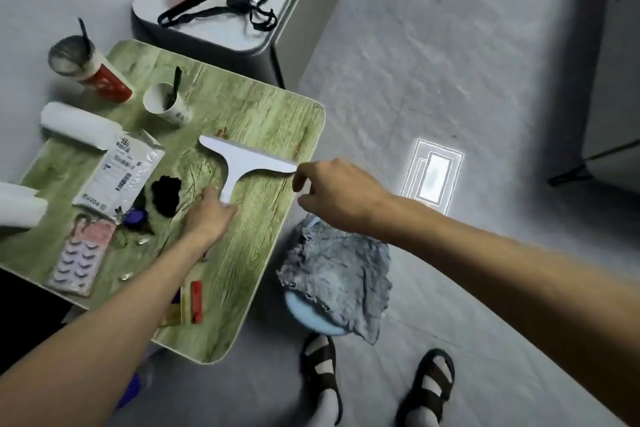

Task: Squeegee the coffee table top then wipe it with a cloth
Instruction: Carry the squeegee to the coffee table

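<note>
Squeegee (242, 159) - white, T-shaped - lies on the green wood-grain worktop (242, 270), blade towards the far edge, handle pointing back at the person. Left hand (207, 215) grips the handle end. Right hand (332, 191) pinches the right tip of the blade at the worktop's right edge. Cloth (336, 274) - grey, crumpled - is draped over a blue stool (304, 315) just beside the worktop, apart from both hands. Left of the squeegee: a black scrunchie (166, 194), a white packet (117, 177) and a paper cup (166, 102). A red lighter (196, 302) lies near the front edge.
</note>
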`<act>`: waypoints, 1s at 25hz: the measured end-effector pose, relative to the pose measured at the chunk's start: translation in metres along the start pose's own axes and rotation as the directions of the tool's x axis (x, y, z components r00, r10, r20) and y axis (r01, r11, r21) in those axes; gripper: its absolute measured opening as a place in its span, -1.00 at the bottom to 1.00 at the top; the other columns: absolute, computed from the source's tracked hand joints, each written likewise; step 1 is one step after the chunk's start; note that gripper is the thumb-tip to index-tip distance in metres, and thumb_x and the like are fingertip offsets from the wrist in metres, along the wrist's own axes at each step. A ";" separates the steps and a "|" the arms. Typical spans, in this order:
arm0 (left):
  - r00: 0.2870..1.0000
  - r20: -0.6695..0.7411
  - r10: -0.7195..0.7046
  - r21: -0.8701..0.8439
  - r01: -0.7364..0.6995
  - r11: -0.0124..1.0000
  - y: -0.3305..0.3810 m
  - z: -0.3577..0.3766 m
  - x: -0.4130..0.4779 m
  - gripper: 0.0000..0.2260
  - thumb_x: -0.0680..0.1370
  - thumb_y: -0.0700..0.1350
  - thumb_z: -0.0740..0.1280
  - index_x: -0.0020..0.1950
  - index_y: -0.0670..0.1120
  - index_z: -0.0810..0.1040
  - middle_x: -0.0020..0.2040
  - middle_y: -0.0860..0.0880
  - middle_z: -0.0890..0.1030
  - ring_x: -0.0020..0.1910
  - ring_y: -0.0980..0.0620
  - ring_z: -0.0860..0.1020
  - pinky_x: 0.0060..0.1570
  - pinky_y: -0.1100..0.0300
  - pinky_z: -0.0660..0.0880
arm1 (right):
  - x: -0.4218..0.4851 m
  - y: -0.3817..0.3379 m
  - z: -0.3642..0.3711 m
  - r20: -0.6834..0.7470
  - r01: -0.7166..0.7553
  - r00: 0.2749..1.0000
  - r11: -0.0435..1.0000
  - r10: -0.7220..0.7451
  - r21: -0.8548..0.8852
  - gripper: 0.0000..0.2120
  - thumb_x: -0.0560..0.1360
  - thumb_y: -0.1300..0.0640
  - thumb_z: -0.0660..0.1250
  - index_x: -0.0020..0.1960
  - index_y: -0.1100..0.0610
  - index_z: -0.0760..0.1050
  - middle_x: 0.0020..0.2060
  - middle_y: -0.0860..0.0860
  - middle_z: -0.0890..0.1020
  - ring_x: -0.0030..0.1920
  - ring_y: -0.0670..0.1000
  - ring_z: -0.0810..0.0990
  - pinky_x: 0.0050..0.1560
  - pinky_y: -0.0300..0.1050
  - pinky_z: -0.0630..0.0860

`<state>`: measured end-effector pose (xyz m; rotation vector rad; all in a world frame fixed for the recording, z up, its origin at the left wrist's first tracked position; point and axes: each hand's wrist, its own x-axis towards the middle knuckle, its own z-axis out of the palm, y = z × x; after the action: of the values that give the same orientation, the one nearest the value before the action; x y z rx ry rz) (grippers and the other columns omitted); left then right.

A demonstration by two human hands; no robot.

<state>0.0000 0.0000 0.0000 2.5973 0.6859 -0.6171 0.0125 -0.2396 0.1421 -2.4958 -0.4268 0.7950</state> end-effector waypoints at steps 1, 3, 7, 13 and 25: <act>1.000 0.010 -0.004 0.047 0.003 0.999 -0.005 0.006 0.009 -0.62 0.57 -0.07 0.29 0.35 -0.17 0.37 0.19 -0.25 0.58 0.11 -0.26 0.57 -0.04 0.05 0.44 | 0.009 0.003 0.008 0.018 -0.014 1.000 1.000 0.014 0.009 -0.72 0.52 0.16 0.26 0.21 0.05 0.53 0.10 0.10 0.64 0.04 0.15 0.60 0.04 0.04 0.57; 1.000 0.024 -0.006 0.119 0.003 0.993 -0.013 0.013 0.022 -0.77 0.59 -0.09 0.24 0.21 -0.13 0.48 0.05 -0.26 0.65 -0.01 -0.25 0.61 -0.06 0.04 0.48 | 0.018 0.012 0.021 0.018 -0.032 0.999 0.999 0.031 0.025 -0.73 0.52 0.16 0.27 0.20 0.05 0.53 0.09 0.10 0.64 0.03 0.14 0.61 0.04 0.05 0.57; 0.979 0.204 -0.010 -0.090 0.029 0.996 -0.002 0.000 0.013 -0.86 0.59 -0.12 0.27 0.04 -0.17 0.55 -0.20 -0.19 0.61 -0.29 -0.11 0.57 -0.21 0.10 0.47 | 0.005 0.024 0.021 0.012 -0.084 0.996 0.994 0.083 0.073 -0.74 0.51 0.15 0.29 0.19 0.06 0.52 0.05 0.11 0.65 0.01 0.12 0.62 0.03 0.06 0.57; 0.803 0.541 0.250 -0.607 0.168 0.776 0.116 -0.087 -0.099 -0.88 0.59 -0.19 0.28 -0.14 -0.18 0.49 -0.48 0.02 0.49 -0.62 0.18 0.34 -0.59 0.34 0.30 | -0.079 0.022 -0.050 0.014 -0.188 0.981 0.940 0.192 0.286 -0.75 0.56 0.05 0.31 0.20 0.09 0.50 -0.04 0.10 0.68 -0.09 0.10 0.64 -0.06 -0.03 0.56; 0.706 0.435 0.558 -0.769 -0.030 0.638 0.431 -0.194 -0.381 -0.91 0.56 -0.14 0.34 -0.11 -0.11 0.47 -0.41 0.02 0.51 -0.55 0.16 0.32 -0.45 0.32 0.23 | -0.339 0.058 -0.299 -0.200 -0.176 0.924 0.826 0.327 0.536 -0.80 0.55 0.01 0.27 0.07 0.13 0.44 -0.12 0.09 0.66 -0.15 0.09 0.65 -0.06 0.05 0.60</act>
<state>-0.0070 -0.3984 0.4582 1.5261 0.1420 -0.8463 -0.0634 -0.5371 0.4792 -2.1268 0.2105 0.5368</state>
